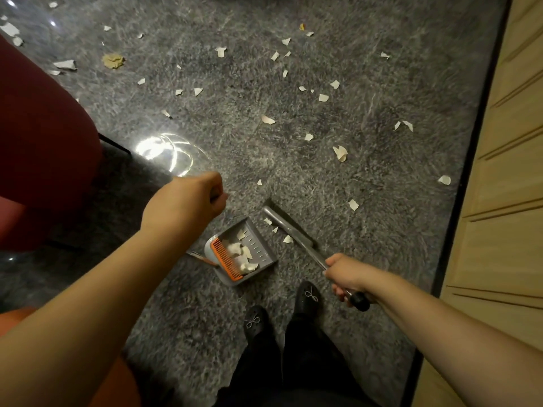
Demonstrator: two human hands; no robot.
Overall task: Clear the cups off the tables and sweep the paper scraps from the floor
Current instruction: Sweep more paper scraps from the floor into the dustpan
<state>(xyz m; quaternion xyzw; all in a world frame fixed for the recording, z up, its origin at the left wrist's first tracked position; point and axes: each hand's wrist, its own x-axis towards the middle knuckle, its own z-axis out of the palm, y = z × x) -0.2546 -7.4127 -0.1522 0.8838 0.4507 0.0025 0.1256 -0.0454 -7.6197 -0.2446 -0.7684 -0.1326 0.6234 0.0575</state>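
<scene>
**Meanwhile, sweeping under way on the grey floor**

Leftmost, the left hand (192, 198) was curled around the dustpan's thin handle. The grey dustpan (244, 252) sat mid-floor holding several paper scraps (241, 254). Just beside it lay the broom head (286, 227), its handle gripped by the right hand (348, 277). More scraps littered the floor (382, 259) toward its far edge.

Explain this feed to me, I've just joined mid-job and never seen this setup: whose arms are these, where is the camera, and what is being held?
There is no machine here. A person wears one wide-angle camera on the head, looking down at their own arms and black shoes. The right hand grips a broom by its metal handle, its head resting on the grey floor. The left hand is curled round something thin, probably the dustpan's long handle. The grey dustpan, with an orange comb, sits on the floor and already holds some paper scraps. Many more scraps lie scattered ahead.
</scene>
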